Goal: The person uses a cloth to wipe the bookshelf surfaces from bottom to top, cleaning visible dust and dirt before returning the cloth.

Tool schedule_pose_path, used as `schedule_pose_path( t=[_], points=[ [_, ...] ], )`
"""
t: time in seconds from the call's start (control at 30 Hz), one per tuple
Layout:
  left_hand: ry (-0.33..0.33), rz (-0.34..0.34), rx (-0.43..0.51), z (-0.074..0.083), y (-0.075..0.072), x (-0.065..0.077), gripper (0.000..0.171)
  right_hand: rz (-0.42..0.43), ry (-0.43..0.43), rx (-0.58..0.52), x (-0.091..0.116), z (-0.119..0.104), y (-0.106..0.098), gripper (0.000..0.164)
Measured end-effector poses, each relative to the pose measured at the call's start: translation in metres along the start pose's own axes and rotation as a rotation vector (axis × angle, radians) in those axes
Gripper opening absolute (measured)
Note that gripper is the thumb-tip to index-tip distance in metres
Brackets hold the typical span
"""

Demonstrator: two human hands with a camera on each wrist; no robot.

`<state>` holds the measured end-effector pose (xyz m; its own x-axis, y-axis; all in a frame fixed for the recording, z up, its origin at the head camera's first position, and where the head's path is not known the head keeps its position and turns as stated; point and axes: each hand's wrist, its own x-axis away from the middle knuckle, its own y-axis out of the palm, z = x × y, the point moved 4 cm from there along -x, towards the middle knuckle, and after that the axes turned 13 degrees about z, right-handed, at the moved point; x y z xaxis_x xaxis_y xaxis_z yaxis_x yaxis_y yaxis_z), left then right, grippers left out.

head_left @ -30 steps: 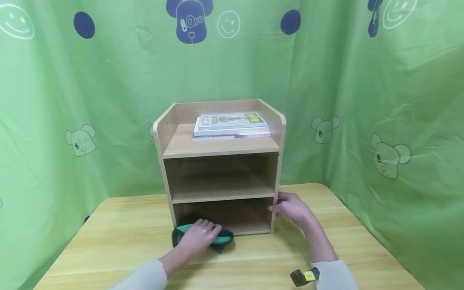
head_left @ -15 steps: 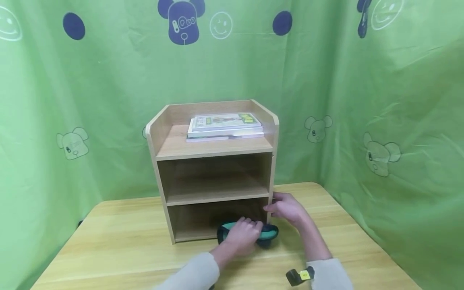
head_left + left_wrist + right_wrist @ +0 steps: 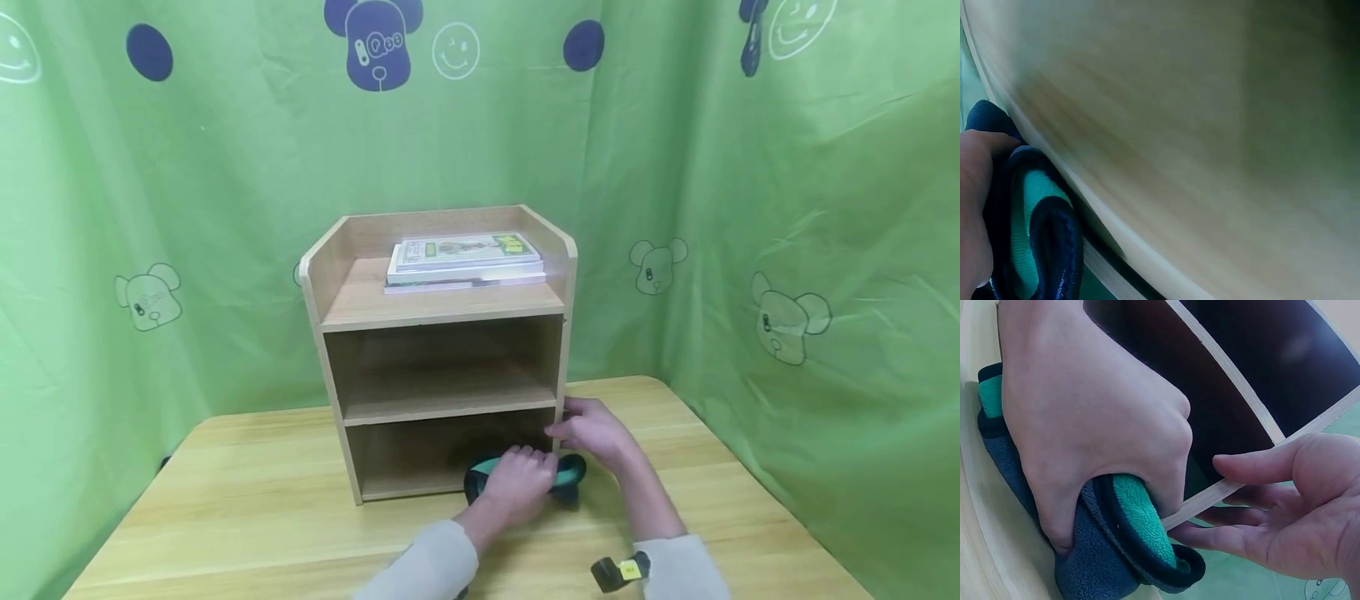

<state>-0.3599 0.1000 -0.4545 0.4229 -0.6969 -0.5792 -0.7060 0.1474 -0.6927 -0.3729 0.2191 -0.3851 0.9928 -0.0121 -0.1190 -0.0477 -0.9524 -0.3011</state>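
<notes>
My left hand [image 3: 517, 483] grips a folded cloth [image 3: 570, 471], green on one face and dark blue on the other, at the front lower right of a wooden shelf [image 3: 450, 412]. In the right wrist view the cloth [image 3: 1110, 562] bunches under the left hand [image 3: 1097, 419], close to the shelf's side panel. My right hand [image 3: 596, 433] holds that side panel near its bottom, thumb on the inner face and fingers on the outer. The right wrist view shows this right hand [image 3: 1291, 500] pinching the panel's edge. The left wrist view has the cloth [image 3: 1041, 219] against the board's edge.
Several books [image 3: 465, 260] lie stacked on the shelf's top. The shelf stands on a wooden table [image 3: 240, 500], with green printed curtains [image 3: 225, 167] behind and at both sides. A black device with a yellow label [image 3: 621, 573] sits at the right wrist.
My left hand has slid the cloth rightward along the shelf's bottom front, from its left part to the right corner. The right hand keeps its hold on the side panel. The head view has shifted slightly.
</notes>
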Motion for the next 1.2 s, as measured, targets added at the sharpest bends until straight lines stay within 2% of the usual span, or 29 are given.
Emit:
schedule_pose_path(
  t=[0.1,0.23,0.37,0.5,0.6,0.77,0.93,1.07,1.2],
  points=[
    [-0.007,-0.023,-0.024,0.002,0.0,-0.003,0.029,0.0,0.002,-0.007,-0.001,0.0,0.001,0.06],
    [0.002,-0.097,-0.04,0.001,-0.001,-0.003,0.031,-0.01,0.004,-0.01,-0.002,0.0,0.003,0.061],
    [0.014,-0.169,-0.031,-0.006,-0.006,0.004,0.036,-0.012,0.008,-0.006,-0.003,0.001,0.004,0.062],
    [-0.011,-0.201,0.004,-0.02,-0.011,0.017,0.041,-0.012,0.01,-0.001,-0.005,0.001,0.004,0.063],
    [-0.04,-0.209,0.026,-0.036,-0.015,0.035,0.046,-0.01,0.011,0.018,-0.004,0.002,0.003,0.064],
    [-0.069,-0.194,0.029,-0.071,-0.027,0.078,0.054,-0.005,0.017,0.046,-0.002,0.002,0.0,0.066],
    [-0.116,-0.152,0.06,-0.107,-0.04,0.117,0.051,-0.011,0.013,0.039,-0.002,0.0,0.0,0.066],
    [-0.073,-0.09,0.023,-0.125,-0.048,0.141,0.038,-0.016,0.007,0.031,-0.002,0.001,0.001,0.067],
    [0.005,-0.038,-0.045,-0.134,-0.051,0.159,0.028,-0.016,0.006,0.034,-0.002,0.001,0.002,0.069]
  ],
)
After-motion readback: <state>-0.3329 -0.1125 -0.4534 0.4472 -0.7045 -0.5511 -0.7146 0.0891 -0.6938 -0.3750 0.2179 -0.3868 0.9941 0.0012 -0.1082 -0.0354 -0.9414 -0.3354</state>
